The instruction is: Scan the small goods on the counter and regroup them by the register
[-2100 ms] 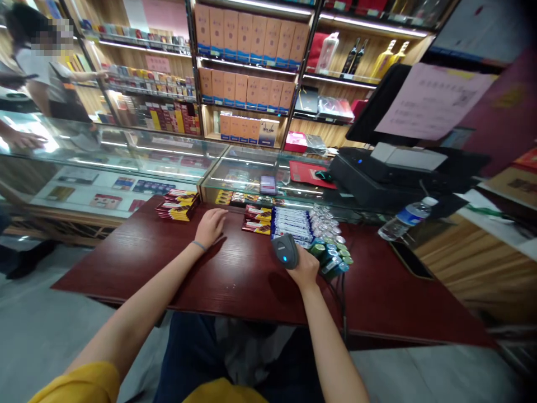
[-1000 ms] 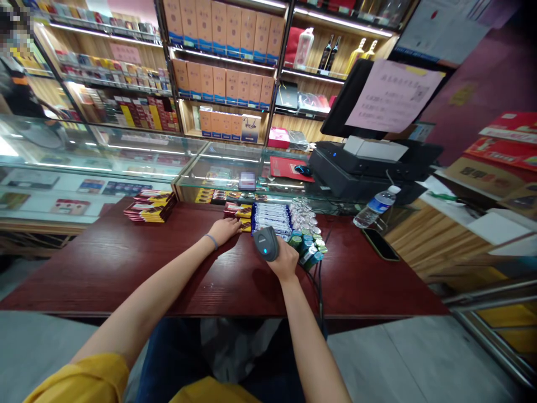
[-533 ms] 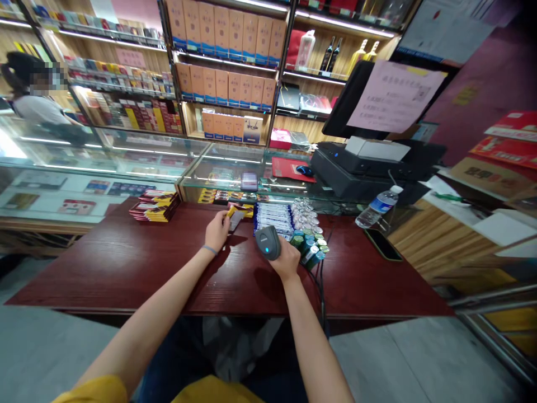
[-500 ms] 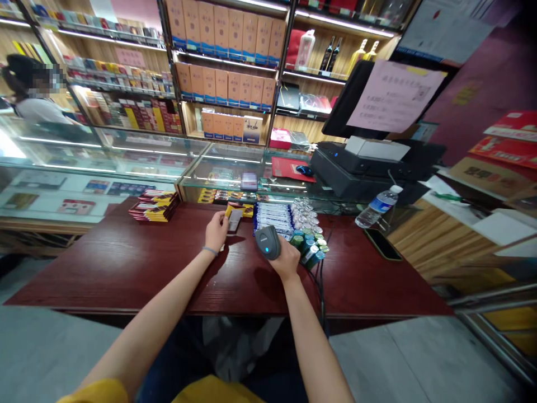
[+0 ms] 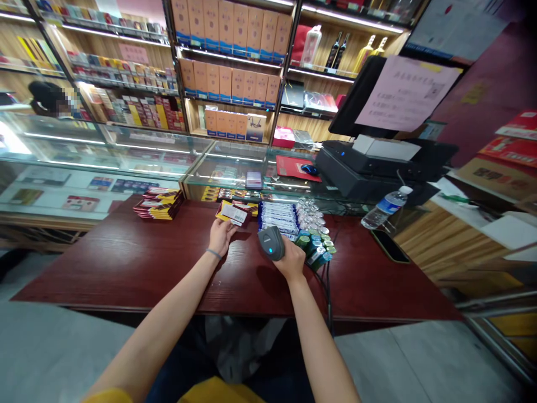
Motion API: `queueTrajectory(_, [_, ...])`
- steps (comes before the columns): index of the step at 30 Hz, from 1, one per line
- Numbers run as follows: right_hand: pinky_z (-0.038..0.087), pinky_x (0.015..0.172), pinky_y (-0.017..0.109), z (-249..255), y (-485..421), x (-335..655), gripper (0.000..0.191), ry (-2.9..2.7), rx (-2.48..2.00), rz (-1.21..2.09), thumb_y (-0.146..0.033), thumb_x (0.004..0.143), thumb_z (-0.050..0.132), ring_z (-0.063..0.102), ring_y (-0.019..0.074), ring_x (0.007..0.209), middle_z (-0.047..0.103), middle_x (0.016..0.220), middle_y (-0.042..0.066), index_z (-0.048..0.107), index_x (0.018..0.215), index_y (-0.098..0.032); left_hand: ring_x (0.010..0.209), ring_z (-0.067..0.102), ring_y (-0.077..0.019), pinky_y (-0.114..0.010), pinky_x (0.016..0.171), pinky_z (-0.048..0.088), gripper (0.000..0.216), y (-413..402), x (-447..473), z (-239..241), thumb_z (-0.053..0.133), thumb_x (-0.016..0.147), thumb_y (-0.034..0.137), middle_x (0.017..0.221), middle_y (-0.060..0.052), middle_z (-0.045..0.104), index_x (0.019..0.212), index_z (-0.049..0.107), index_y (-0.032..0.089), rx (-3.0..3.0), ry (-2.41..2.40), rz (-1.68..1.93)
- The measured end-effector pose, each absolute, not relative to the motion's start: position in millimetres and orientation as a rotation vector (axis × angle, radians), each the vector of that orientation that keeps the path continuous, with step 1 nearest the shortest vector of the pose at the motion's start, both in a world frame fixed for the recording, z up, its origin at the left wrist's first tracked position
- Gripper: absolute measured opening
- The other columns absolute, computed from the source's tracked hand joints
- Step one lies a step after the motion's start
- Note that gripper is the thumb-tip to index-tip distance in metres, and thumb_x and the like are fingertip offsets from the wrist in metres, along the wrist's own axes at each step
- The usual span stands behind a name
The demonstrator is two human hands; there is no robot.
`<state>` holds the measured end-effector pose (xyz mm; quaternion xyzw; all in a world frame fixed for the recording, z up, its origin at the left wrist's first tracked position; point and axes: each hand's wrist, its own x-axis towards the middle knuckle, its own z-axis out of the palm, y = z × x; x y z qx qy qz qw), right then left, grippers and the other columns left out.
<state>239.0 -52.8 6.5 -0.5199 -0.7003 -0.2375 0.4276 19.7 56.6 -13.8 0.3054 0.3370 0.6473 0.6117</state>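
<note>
My left hand (image 5: 221,236) grips a flat yellow and dark red packet (image 5: 233,214) by its near edge; its pale printed label faces up. Wrapped in my right hand (image 5: 292,258) is a dark grey barcode scanner (image 5: 271,243) with a small blue light lit, held just above the table. Behind the scanner lies a row of blue and white packets (image 5: 278,217). Silver-ended rolls (image 5: 311,215) and green and blue rolls (image 5: 316,247) are bunched to the right of it. A stack of similar yellow and red packets (image 5: 158,204) sits at the table's far left.
The dark red wooden table (image 5: 168,268) meets a glass display case (image 5: 201,162) at the back. To the right are a water bottle (image 5: 386,208), a phone (image 5: 390,246) and a black monitor (image 5: 356,95). A cable (image 5: 328,296) hangs over the front edge. Another person (image 5: 50,101) is far left.
My left hand has turned the packet flatter, so its label shows more fully. The scanner stays in my right hand near the same spot. The view has shifted slightly, and the other person appears lower.
</note>
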Motion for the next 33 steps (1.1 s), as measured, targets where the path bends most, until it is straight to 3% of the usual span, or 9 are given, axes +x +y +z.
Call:
queueTrajectory(6, [0.048, 0.063, 0.027, 6.6, -53.2, 235.6, 0.036, -1.847, -1.246, -0.539, -0.033, 0.082, 0.055, 0.068, 0.0189, 0.068, 0.072, 0.079, 0.008, 0.061, 0.110, -0.011, 0.092, 0.069, -0.0121, -0.036, 0.099, 0.050, 0.033, 58.7, 15.4, -12.5, 0.068, 0.073, 0.008, 0.098, -0.001, 0.071, 0.101, 0.056, 0.021, 0.460, 0.644, 1.507])
queueTrajectory(11, [0.047, 0.063, 0.028, -0.3, -51.8, 236.5, 0.043, -1.964, -1.272, -0.471, -0.034, 0.079, 0.057, 0.068, 0.0194, 0.069, 0.072, 0.081, 0.007, 0.059, 0.115, -0.011, 0.094, 0.069, -0.0132, -0.038, 0.103, 0.048, 0.029, 57.2, 14.7, -10.7, 0.065, 0.078, 0.004, 0.099, -0.003, 0.071, 0.100, 0.057, 0.020, 0.377, 0.600, 1.491])
queueTrajectory(18, [0.042, 0.059, 0.027, 2.3, -52.7, 233.8, 0.032, -2.037, -1.333, -0.423, -0.035, 0.074, 0.061, 0.066, 0.0184, 0.065, 0.070, 0.072, 0.004, 0.062, 0.099, -0.015, 0.111, 0.065, -0.0161, -0.039, 0.107, 0.046, 0.028, 54.2, 16.3, -7.9, 0.063, 0.080, 0.003, 0.111, -0.004, 0.069, 0.101, 0.060, 0.021, 0.433, 0.519, 1.488])
queueTrajectory(23, [0.043, 0.061, 0.027, 1.8, -52.7, 235.4, 0.038, -1.997, -1.316, -0.452, -0.032, 0.075, 0.058, 0.067, 0.0187, 0.066, 0.071, 0.077, 0.005, 0.061, 0.108, -0.012, 0.093, 0.069, -0.0123, -0.037, 0.103, 0.049, 0.026, 55.1, 15.3, -7.9, 0.062, 0.080, 0.002, 0.098, -0.003, 0.071, 0.099, 0.059, 0.019, 0.373, 0.596, 1.472])
queueTrajectory(27, [0.046, 0.062, 0.027, -0.9, -50.9, 236.0, 0.042, -2.005, -1.304, -0.482, -0.034, 0.077, 0.058, 0.068, 0.0195, 0.069, 0.072, 0.079, 0.006, 0.061, 0.112, -0.012, 0.092, 0.069, -0.0132, -0.036, 0.099, 0.051, 0.026, 57.6, 14.2, -10.5, 0.064, 0.080, 0.003, 0.097, -0.003, 0.072, 0.100, 0.059, 0.019, 0.365, 0.594, 1.479])
queueTrajectory(33, [0.049, 0.066, 0.028, -1.7, -50.1, 234.7, 0.039, -1.952, -1.255, -0.492, -0.033, 0.081, 0.057, 0.069, 0.0198, 0.072, 0.073, 0.083, 0.008, 0.062, 0.113, -0.011, 0.081, 0.068, -0.0118, -0.029, 0.086, 0.054, 0.017, 54.8, 13.7, -9.3, 0.070, 0.080, 0.017, 0.090, -0.003, 0.071, 0.093, 0.060, 0.018, 0.438, 0.623, 1.519])
